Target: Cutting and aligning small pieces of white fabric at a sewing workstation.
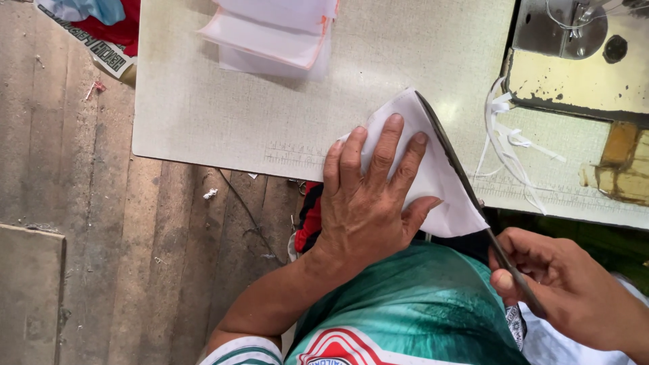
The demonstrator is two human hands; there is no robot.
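At five o'clock, nearest the viewer, the right hand (568, 287) is clenched around the handles of long dark scissors (466, 186), whose blades run up toward twelve o'clock along the right edge of a folded white fabric piece (443, 186). Just left of it, near centre, the left hand (368, 199) lies flat with fingers spread, pressing that fabric onto the pale tabletop (223, 115) and clasping nothing. Farther off, white trimmed strips (507, 138) lie at two o'clock beside a sewing machine (581, 61), and stacked white fabric (274, 34) sits at twelve.
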